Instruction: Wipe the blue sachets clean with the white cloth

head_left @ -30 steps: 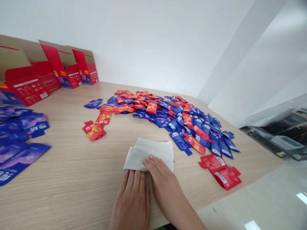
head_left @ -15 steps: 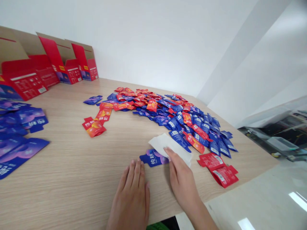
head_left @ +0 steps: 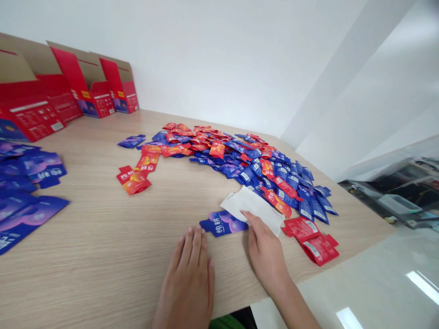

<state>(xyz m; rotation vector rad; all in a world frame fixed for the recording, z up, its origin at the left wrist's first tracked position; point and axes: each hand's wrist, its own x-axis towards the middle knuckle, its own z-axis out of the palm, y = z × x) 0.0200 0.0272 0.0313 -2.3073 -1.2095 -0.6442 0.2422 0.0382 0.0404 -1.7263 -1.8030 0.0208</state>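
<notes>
My left hand (head_left: 188,278) lies flat on the wooden table (head_left: 103,237) near its front edge, fingers stretched out and holding nothing. My right hand (head_left: 265,253) rests palm down, its fingertips pressing on the near edge of a folded white cloth (head_left: 252,205). A single blue sachet (head_left: 221,224) lies between the two hands, partly under the cloth's left corner. The cloth sits against the near side of a big heap of blue and red sachets (head_left: 247,167).
Two red sachets (head_left: 313,240) lie right of the cloth near the table edge. More red sachets (head_left: 133,180) lie at centre left. Flat blue packs (head_left: 27,192) cover the left side. Open red cartons (head_left: 85,87) line the back left wall. A machine (head_left: 394,201) stands off the table's right.
My right hand slid the white cloth to the right, away from my left hand, and uncovered the blue sachet. My left hand stayed flat in place.
</notes>
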